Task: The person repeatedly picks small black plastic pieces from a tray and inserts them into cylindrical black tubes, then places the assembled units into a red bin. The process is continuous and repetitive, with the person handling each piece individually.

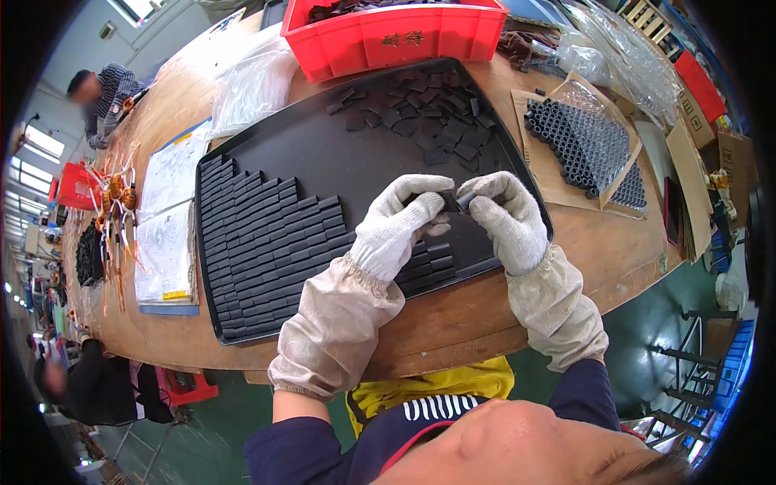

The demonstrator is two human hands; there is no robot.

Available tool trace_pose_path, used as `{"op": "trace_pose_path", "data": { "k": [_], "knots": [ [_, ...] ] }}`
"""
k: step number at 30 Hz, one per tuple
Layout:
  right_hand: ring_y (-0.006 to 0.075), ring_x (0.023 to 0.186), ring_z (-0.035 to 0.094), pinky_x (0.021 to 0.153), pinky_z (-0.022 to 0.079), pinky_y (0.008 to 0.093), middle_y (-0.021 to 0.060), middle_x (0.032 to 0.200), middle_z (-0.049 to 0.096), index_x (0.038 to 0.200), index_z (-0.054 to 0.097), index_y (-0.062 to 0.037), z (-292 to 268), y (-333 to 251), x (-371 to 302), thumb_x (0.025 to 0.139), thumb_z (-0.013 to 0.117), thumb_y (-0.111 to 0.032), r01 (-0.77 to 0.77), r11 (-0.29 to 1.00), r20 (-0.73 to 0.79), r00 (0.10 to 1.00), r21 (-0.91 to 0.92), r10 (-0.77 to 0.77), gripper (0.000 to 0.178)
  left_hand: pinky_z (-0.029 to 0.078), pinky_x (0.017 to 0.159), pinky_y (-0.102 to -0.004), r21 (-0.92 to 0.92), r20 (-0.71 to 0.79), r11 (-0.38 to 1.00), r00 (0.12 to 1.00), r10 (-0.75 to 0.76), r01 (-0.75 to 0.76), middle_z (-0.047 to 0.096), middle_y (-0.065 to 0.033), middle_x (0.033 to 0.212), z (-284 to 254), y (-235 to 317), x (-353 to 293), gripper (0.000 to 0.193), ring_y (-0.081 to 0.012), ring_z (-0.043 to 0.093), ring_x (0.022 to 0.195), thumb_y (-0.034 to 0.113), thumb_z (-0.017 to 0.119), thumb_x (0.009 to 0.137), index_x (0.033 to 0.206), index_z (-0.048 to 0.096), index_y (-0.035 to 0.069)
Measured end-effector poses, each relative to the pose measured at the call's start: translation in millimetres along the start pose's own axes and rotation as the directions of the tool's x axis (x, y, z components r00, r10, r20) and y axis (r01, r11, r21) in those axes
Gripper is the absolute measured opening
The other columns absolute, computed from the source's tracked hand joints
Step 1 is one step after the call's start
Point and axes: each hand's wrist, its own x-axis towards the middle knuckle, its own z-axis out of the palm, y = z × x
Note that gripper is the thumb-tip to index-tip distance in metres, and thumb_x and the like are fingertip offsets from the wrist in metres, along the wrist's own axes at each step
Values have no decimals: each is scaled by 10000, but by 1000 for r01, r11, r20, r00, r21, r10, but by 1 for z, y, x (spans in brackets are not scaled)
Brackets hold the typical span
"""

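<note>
Both my hands wear white knit gloves and meet over the right half of a large black tray (323,153). My right hand (509,214) pinches a small dark grey tube piece (466,200) between thumb and fingertips. Just beside it, my left hand (400,222) is closed with thumb and forefinger together; what they hold is too dark to make out. Rows of short black sleeve pieces (267,242) lie tightly side by side on the tray's left and near parts. Loose flat black pieces (444,121) are scattered at its far right.
Behind the tray stands a red bin (396,40) with black pieces inside. To the right, upright black tubes (578,145) are packed on cardboard. An open document folder (168,218), a plastic bag (255,85) and wired copper coils (117,198) are at left. A person (105,97) works farther off.
</note>
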Motion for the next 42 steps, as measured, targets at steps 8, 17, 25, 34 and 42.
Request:
{"op": "trace_pose_path", "data": {
  "k": [8, 17, 25, 34, 42],
  "knots": [
    [87, 944, 603, 849, 497, 247, 50, 1059, 673, 1112, 604, -36, -1, 2, 1, 953, 656, -97, 1, 998, -21, 1000, -59, -3, 178, 583, 808, -295, 4, -8, 1000, 1000, 7, -7, 659, -64, 1129, 0, 2, 0, 234, -133, 668, 898, 101, 620, 991, 1217, 631, 44],
    [94, 952, 604, 869, 496, 255, 57, 1047, 671, 1102, 602, -29, -2, 3, 2, 943, 657, -70, 9, 998, 34, 999, -56, -7, 174, 577, 795, -255, 194, -36, 979, 997, 73, -65, 664, -43, 1074, 7, 2, -2, 226, -90, 638, 893, 85, 620, 990, 1203, 630, 9],
    [98, 961, 596, 889, 495, 266, 73, 1090, 654, 1081, 594, -21, 3, 3, -1, 934, 671, -59, 46, 989, 19, 999, -140, -44, 171, 549, 753, -234, 285, 21, 951, 993, 117, -119, 658, -53, 1000, 5, -1, -1, 203, -76, 599, 832, 0, 567, 986, 1177, 633, -18],
    [82, 899, 573, 830, 485, 246, 45, 1028, 638, 1064, 590, -26, 8, -1, 0, 929, 663, -78, -7, 988, -45, 999, -154, 0, 163, 543, 743, -232, 441, 3, 869, 968, 251, -226, 662, -45, 995, 9, -1, -2, 202, -84, 618, 818, -17, 599, 968, 1161, 658, 0],
    [54, 810, 546, 723, 457, 203, 1, 943, 635, 1054, 608, -55, 0, -1, 2, 931, 664, -116, -151, 989, -82, 985, -3, 150, 149, 527, 828, -256, 721, 88, 609, 915, 393, -331, 661, -45, 1102, 14, -2, -3, 351, -114, 628, 951, 3, 685, 898, 1243, 645, 59]
  ]
}}
